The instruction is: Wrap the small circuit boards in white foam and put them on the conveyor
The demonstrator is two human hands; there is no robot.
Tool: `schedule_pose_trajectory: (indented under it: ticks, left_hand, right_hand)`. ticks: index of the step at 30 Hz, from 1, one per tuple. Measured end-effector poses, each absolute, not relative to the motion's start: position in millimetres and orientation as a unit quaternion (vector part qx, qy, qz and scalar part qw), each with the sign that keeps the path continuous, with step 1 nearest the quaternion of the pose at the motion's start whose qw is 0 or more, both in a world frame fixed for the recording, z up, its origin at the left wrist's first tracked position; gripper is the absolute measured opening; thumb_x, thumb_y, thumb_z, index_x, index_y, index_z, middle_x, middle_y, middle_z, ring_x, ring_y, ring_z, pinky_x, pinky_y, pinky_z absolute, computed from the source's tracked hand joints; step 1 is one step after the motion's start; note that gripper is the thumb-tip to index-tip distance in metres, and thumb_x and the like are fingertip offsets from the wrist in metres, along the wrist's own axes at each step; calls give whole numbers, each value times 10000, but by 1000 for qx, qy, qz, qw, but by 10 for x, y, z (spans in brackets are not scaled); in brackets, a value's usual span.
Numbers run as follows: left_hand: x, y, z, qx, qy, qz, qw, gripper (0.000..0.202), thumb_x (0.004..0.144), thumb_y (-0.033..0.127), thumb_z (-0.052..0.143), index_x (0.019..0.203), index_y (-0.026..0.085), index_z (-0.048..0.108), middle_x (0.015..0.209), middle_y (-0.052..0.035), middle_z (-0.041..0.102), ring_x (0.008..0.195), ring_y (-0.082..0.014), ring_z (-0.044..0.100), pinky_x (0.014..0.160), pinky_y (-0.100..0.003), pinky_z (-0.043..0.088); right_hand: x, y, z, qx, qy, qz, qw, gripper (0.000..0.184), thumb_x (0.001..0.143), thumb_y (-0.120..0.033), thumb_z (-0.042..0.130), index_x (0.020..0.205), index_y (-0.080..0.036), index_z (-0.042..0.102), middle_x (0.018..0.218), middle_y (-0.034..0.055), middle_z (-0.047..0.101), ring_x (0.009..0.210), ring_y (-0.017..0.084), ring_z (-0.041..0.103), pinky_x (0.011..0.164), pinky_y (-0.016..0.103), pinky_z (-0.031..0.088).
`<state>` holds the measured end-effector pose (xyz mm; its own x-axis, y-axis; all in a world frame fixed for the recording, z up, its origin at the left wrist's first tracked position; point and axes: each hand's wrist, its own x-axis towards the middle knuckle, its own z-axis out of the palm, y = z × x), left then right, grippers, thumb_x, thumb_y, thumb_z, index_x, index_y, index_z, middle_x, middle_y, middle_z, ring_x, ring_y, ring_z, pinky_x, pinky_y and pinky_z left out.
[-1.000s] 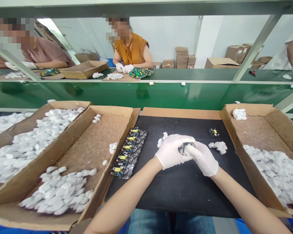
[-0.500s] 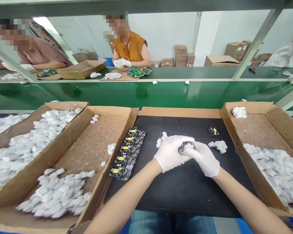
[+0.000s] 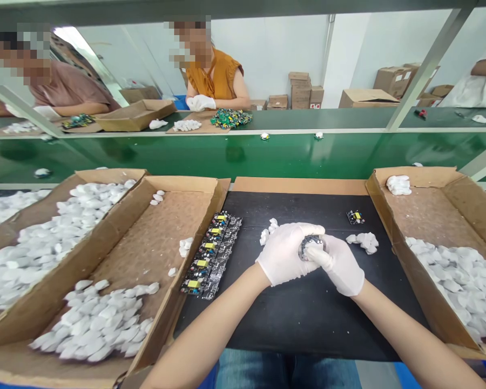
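Both my hands wear white gloves and meet over the black mat (image 3: 299, 319). My left hand (image 3: 285, 253) is wrapped round a small black circuit board (image 3: 306, 244), of which only the dark rim shows. My right hand (image 3: 340, 265) grips the same piece from the right, its thumb pressed over the front; what lies beneath the thumb is hidden. Small white pieces (image 3: 269, 231) lie just beyond my left hand, and a cluster of white pieces (image 3: 363, 242) lies right of my right hand. A loose circuit board (image 3: 355, 217) with a yellow part sits farther back.
Left of the mat's middle runs a panel of joined circuit boards (image 3: 213, 254). Cardboard trays with white pieces flank me: a left tray (image 3: 157, 216) and a right tray (image 3: 441, 202). Behind runs a green conveyor (image 3: 186, 154) carrying small units; co-workers (image 3: 216, 75) sit beyond it.
My right thumb has shifted slightly on the board, and the board has turned a little in my hands. The small units on the conveyor have moved right. A co-worker's gloved hand at far right has withdrawn.
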<state>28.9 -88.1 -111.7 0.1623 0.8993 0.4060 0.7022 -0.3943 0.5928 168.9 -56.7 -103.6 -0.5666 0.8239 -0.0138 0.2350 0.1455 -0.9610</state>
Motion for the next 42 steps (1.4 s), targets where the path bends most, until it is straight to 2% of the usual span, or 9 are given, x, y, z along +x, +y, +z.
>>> schedule_pose_trajectory:
  ticks: [5, 9, 17, 22, 27, 34, 36, 39, 42]
  left_hand:
    - [284, -864, -1119, 739, 537, 384, 134, 271, 683, 273, 682, 950, 246, 646, 995, -6, 701, 953, -197, 642, 891, -328, 484]
    - [277, -852, -1144, 700, 563, 407, 164, 355, 659, 258, 715, 1005, 243, 639, 1029, -2, 692, 973, -189, 635, 913, -328, 482]
    - [254, -821, -1124, 714, 592, 348, 138, 315, 692, 277, 667, 1007, 256, 653, 1039, -6, 690, 974, -211, 635, 903, -336, 475]
    - [132, -788, -1105, 758, 542, 328, 157, 412, 702, 392, 689, 1091, 276, 624, 1112, 0, 664, 995, -208, 622, 922, -327, 458]
    - [26, -750, -1125, 742, 547, 358, 149, 450, 751, 371, 643, 1188, 291, 570, 1095, 12, 676, 964, -196, 626, 919, -334, 451]
    - [16, -714, -1117, 600, 731, 296, 133, 800, 747, 408, 633, 1420, 198, 255, 1305, -122, 517, 1105, -289, 536, 912, -388, 426]
    - [-9, -700, -1121, 590, 762, 237, 125, 613, 801, 354, 567, 1356, 177, 379, 1267, -142, 534, 1102, -297, 529, 906, -410, 414]
    - [-65, -696, -1102, 609, 761, 191, 120, 282, 849, 286, 479, 1055, 168, 631, 1036, -130, 641, 1012, -288, 573, 873, -415, 417]
    - [-102, -701, -1059, 609, 763, 184, 116, 250, 859, 279, 453, 920, 170, 669, 962, -121, 654, 975, -283, 592, 842, -405, 432]
  right_hand:
    - [1690, -529, -1135, -337, -614, 650, 295, 366, 745, -523, 588, 723, -158, 617, 774, 53, 658, 764, 201, 602, 751, 336, 466]
    - [1701, -489, -1202, -254, -504, 767, 307, 378, 812, -515, 518, 879, -169, 656, 921, 85, 668, 897, 225, 603, 790, 368, 469]
    - [1679, -410, -1274, -335, -647, 616, 301, 357, 672, -451, 707, 839, -144, 630, 838, 60, 660, 849, 235, 583, 799, 369, 438]
    - [1678, -369, -1214, -333, -630, 641, 286, 270, 702, -389, 688, 783, -144, 610, 776, 41, 623, 776, 197, 560, 734, 329, 439]
    - [1622, -325, -1028, -271, -609, 702, 249, 254, 785, -412, 579, 760, -160, 579, 736, 31, 589, 699, 169, 558, 682, 335, 471]
    - [1223, 403, -927, -485, -723, 438, 225, 174, 780, -292, 616, 766, -118, 614, 737, 32, 632, 687, 129, 580, 685, 267, 476]
    - [1060, 763, -945, -516, -729, 391, 222, 164, 807, -267, 615, 779, -106, 619, 747, 37, 630, 697, 128, 586, 683, 268, 485]
    - [842, 1213, -974, -555, -730, 334, 218, 237, 892, -315, 534, 1024, -124, 585, 972, 56, 622, 811, 149, 610, 713, 325, 521]
    - [735, 1466, -1006, -585, -734, 279, 206, 299, 903, -327, 517, 1139, -144, 545, 1108, 79, 588, 923, 183, 602, 782, 376, 519]
